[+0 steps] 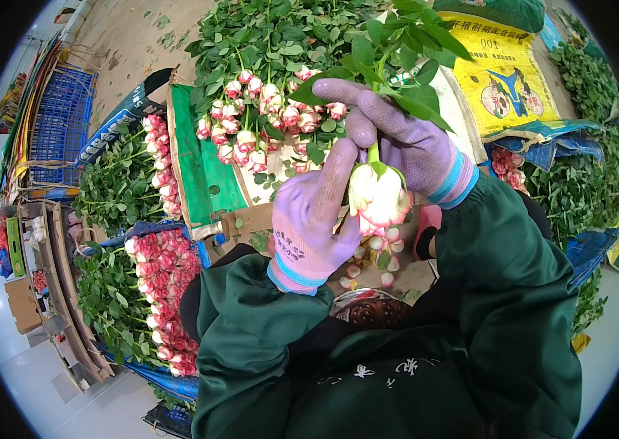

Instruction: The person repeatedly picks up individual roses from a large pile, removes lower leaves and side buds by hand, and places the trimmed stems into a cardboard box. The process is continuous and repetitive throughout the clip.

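My right hand [408,137], in a purple knit glove, grips the leafy stem of a white rose with pink petal edges [380,197]. The bloom hangs head down below the fingers, and the stem's leaves [397,60] spread above them. My left hand [320,203], gloved alike, is raised just left of the bloom with its fingers near the stem; whether they touch it is hard to tell. Beyond the hands, several cut pink-and-white roses [271,115] lie with their blooms towards me.
Rose bundles [164,285] stand at the left by a green board [205,159]. A yellow printed sack [501,71] lies at the upper right, with more foliage [562,186] beyond. Fallen petals [386,263] lie below the hands. A blue plastic crate [62,120] and wooden pallet [62,291] are far left.
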`<action>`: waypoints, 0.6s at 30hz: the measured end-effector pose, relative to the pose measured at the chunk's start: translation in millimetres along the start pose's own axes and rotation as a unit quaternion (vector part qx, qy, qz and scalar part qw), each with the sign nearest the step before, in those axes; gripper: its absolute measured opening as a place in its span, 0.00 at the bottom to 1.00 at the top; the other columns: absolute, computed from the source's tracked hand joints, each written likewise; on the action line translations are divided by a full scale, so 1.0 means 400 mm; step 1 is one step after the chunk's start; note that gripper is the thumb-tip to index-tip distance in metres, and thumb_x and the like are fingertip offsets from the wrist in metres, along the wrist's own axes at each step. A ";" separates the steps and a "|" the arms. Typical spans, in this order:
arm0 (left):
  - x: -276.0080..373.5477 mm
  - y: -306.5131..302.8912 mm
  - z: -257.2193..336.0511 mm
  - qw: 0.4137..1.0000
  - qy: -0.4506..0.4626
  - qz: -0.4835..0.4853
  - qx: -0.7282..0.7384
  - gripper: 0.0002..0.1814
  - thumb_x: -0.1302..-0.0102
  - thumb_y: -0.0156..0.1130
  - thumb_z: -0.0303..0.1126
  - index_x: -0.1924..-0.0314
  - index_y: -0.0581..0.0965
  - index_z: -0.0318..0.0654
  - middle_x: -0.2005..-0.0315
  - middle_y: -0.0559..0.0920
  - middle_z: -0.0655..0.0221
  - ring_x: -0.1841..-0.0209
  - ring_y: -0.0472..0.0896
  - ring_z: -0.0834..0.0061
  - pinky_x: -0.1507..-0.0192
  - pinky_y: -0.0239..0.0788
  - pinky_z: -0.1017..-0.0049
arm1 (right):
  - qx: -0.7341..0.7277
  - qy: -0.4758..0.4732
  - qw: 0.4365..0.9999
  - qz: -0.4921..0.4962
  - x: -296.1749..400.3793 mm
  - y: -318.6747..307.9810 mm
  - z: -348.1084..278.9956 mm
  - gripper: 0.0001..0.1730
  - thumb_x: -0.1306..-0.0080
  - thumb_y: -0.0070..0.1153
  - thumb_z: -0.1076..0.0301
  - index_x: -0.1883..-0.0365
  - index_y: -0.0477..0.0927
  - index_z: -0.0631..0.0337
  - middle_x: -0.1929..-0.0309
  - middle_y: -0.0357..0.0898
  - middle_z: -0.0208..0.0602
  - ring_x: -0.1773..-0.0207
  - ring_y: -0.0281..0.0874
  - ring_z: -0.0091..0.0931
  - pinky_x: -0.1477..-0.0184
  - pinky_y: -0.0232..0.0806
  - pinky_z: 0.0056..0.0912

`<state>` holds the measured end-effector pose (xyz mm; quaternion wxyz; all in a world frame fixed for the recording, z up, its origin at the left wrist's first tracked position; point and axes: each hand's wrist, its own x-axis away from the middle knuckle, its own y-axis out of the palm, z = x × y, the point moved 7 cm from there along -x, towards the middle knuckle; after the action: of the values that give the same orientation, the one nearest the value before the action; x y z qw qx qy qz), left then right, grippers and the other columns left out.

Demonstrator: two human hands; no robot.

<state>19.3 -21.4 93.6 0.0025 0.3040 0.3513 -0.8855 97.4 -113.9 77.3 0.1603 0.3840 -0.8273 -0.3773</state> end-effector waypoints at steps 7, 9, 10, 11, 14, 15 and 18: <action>-0.008 -0.008 0.039 0.995 0.068 0.031 0.061 0.40 0.53 0.64 0.29 0.37 0.69 0.25 0.68 0.82 0.55 0.68 0.83 0.55 0.64 0.75 0.63 | 0.042 -0.048 0.997 -0.044 0.018 0.023 -0.025 0.29 0.23 0.45 0.60 0.29 0.62 0.67 0.65 0.66 0.22 0.62 0.67 0.14 0.56 0.64 0.18; -0.008 -0.016 0.053 0.993 0.067 0.053 0.076 0.39 0.56 0.62 0.28 0.38 0.71 0.26 0.71 0.81 0.58 0.69 0.82 0.56 0.65 0.73 0.62 | 0.075 -0.059 0.994 -0.043 0.029 0.032 -0.030 0.30 0.26 0.49 0.65 0.29 0.61 0.67 0.62 0.66 0.22 0.62 0.66 0.14 0.55 0.63 0.16; -0.011 -0.022 0.063 0.993 0.067 0.058 0.080 0.38 0.55 0.63 0.28 0.39 0.72 0.27 0.71 0.81 0.58 0.70 0.82 0.56 0.65 0.73 0.62 | 0.136 -0.085 0.986 -0.032 0.037 0.033 -0.035 0.31 0.27 0.51 0.68 0.28 0.60 0.67 0.60 0.66 0.22 0.62 0.66 0.14 0.55 0.62 0.15; -0.013 -0.029 0.075 0.993 0.070 0.061 0.070 0.36 0.55 0.63 0.27 0.40 0.73 0.27 0.71 0.81 0.58 0.70 0.82 0.56 0.65 0.73 0.62 | 0.161 -0.091 0.983 -0.019 0.043 0.033 -0.034 0.33 0.29 0.53 0.71 0.28 0.60 0.67 0.60 0.65 0.22 0.63 0.65 0.14 0.55 0.62 0.14; -0.016 -0.057 0.098 0.993 0.084 0.077 0.030 0.32 0.54 0.66 0.27 0.44 0.75 0.29 0.69 0.82 0.57 0.69 0.81 0.56 0.65 0.73 0.62 | 0.162 -0.066 0.984 0.022 0.056 0.020 -0.023 0.38 0.33 0.57 0.76 0.26 0.58 0.66 0.60 0.63 0.20 0.64 0.61 0.12 0.58 0.59 0.11; -0.016 -0.069 0.100 0.992 0.089 0.090 0.026 0.31 0.54 0.67 0.26 0.45 0.76 0.29 0.67 0.82 0.57 0.69 0.81 0.56 0.65 0.73 0.62 | 0.159 -0.057 0.985 0.031 0.057 0.024 -0.024 0.38 0.33 0.57 0.76 0.26 0.58 0.65 0.60 0.62 0.20 0.64 0.61 0.11 0.59 0.58 0.11; -0.012 -0.115 0.113 0.982 0.120 0.140 0.033 0.24 0.53 0.69 0.29 0.53 0.80 0.32 0.58 0.81 0.54 0.66 0.82 0.55 0.65 0.72 0.62 | 0.155 -0.049 0.986 0.045 0.063 0.032 -0.029 0.38 0.33 0.55 0.77 0.26 0.58 0.62 0.60 0.61 0.19 0.64 0.60 0.10 0.62 0.57 0.09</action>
<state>-10.9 -16.1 150.4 0.0748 0.4543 0.2738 -0.8444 80.7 -133.3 94.0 0.0748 0.3480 -0.8989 -0.2554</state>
